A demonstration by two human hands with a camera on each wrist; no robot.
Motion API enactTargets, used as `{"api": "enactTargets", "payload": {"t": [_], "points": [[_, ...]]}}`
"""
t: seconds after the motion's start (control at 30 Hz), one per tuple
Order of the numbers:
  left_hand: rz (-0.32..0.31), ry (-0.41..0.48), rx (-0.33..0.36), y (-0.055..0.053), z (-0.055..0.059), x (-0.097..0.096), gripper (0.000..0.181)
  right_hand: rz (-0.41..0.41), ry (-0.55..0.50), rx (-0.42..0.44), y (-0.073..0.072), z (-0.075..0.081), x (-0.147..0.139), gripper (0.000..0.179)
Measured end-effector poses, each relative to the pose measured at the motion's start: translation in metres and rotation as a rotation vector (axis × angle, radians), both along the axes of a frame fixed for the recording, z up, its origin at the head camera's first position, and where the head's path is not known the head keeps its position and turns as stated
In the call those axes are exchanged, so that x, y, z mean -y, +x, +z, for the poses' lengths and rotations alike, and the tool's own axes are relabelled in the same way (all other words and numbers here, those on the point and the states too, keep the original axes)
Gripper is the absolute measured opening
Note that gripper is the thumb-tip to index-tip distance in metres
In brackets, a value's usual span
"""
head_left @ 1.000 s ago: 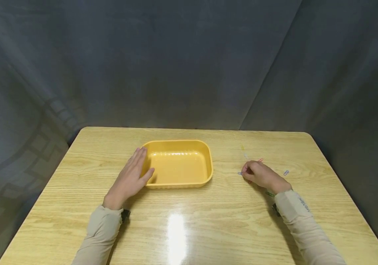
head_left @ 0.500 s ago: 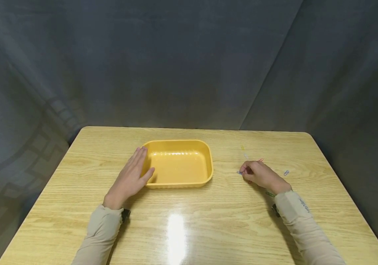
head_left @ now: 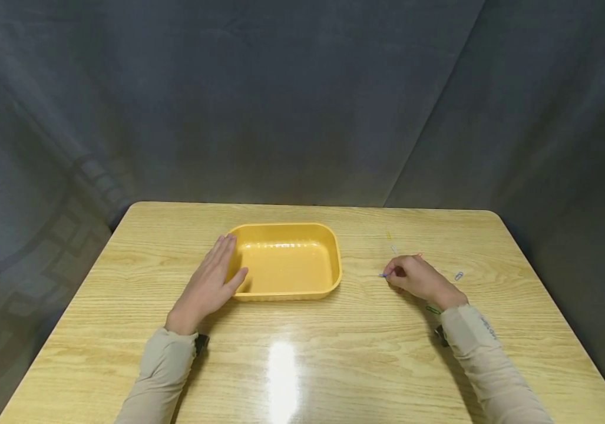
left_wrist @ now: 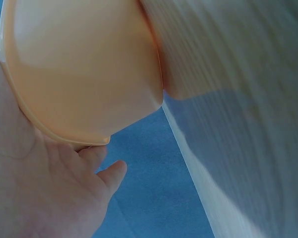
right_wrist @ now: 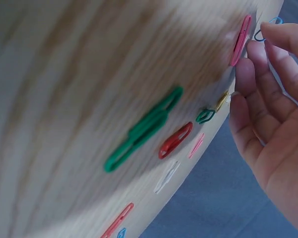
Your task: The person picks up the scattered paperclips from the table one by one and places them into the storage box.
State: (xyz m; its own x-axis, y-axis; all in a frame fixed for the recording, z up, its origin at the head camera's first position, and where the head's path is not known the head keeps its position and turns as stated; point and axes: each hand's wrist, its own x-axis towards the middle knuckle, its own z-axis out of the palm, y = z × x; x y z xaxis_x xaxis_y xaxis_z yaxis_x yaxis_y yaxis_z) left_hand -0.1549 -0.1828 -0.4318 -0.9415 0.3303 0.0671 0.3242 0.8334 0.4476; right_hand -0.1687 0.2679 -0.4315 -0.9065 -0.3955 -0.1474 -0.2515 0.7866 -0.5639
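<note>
My left hand (head_left: 207, 288) rests with straight fingers on the left rim of a yellow plastic basin (head_left: 286, 268). In the left wrist view, the palm lies along the basin's lip (left_wrist: 64, 140). On the right side of the table, my right hand (head_left: 424, 280) pinches a blue paper clip (head_left: 382, 275) between thumb and index finger. The right wrist view shows that same blue paper clip (right_wrist: 259, 36) poking out past the fingertips. Just beneath them is a pink paper clip (right_wrist: 241, 40) on the table.
Several other paper clips lie around my right hand, among them a large green one (right_wrist: 144, 130), a red one (right_wrist: 176, 140) and a white one (right_wrist: 167, 177). A purple-blue clip (head_left: 458, 275) lies farther right. Dark curtain (head_left: 302, 106) hangs behind the wooden table (head_left: 228, 377).
My right hand has shifted very slightly left and up. The blue paper clip has turned in its fingertips and now looks edge-on. My left hand and the basin stay put.
</note>
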Motion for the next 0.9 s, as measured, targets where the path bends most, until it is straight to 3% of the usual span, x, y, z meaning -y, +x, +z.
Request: {"api": "enactTargets", "payload": {"t": [0.47,0.9], "points": [[0.002,-0.03,-0.003,0.0,0.001,-0.001,0.078,-0.049,-0.083,-0.04,0.006,0.012,0.011,0.018],[0.01,-0.055,-0.001,0.0,0.002,-0.001,0.078,-0.039,-0.136,-0.307,0.007,0.036,0.048,0.016]]}}
